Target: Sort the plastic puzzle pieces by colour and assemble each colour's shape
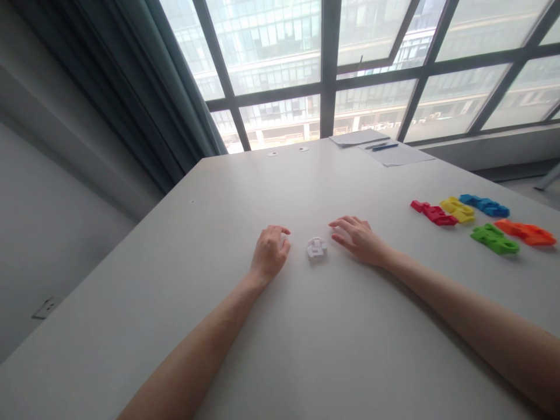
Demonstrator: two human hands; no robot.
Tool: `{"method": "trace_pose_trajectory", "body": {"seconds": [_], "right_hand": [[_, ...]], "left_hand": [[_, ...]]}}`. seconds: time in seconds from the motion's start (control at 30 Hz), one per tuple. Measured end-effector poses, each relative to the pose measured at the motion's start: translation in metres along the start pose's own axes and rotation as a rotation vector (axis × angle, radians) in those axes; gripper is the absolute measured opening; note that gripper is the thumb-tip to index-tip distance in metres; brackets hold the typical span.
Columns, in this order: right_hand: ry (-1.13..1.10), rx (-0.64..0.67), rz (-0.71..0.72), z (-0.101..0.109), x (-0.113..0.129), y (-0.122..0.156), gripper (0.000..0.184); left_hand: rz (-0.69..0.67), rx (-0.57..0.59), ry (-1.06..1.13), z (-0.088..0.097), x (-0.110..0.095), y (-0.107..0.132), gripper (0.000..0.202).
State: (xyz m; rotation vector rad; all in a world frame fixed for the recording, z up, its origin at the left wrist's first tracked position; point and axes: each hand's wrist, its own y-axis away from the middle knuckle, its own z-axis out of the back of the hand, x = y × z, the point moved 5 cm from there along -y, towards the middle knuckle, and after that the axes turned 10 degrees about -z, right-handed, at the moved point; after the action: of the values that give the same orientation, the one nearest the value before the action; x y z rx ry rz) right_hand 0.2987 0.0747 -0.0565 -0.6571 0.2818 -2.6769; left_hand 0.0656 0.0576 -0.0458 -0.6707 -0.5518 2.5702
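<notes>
A small white plastic piece (317,248), roundish with raised blocky parts, lies on the white table (219,256) between my two hands. To its left rests my left hand (270,249), fingers curved and thumb apart from them, with nothing held. My right hand (355,238) is on the other side, its fingers stretched toward the piece and the thumb spread away. Neither hand touches the white piece.
At the right lie red (434,213), yellow (457,209), blue (485,205), green (495,239) and orange (527,232) plastic pieces. Paper sheets (406,156) and a pen (385,147) are at the far edge, near the window. A dark curtain (144,87) hangs at the left.
</notes>
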Motion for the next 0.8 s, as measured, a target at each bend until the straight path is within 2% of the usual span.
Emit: {"method": "trace_pose_trajectory", "body": {"seconds": [0.13,0.27,0.8], "right_hand": [[0.021,0.000,0.012,-0.0013,0.0014,0.0004,0.034],[0.026,0.005,0.002,-0.0015,0.0027,0.0007,0.031],[0.049,-0.018,0.042,-0.0029,0.0050,0.0015,0.026]], "left_hand": [[-0.025,0.099,-0.162,-0.0001,-0.0027,0.0019,0.024],[-0.031,0.146,-0.208,-0.0015,-0.0037,0.0028,0.028],[-0.040,0.134,-0.176,-0.0042,-0.0010,0.0026,0.028]]}}
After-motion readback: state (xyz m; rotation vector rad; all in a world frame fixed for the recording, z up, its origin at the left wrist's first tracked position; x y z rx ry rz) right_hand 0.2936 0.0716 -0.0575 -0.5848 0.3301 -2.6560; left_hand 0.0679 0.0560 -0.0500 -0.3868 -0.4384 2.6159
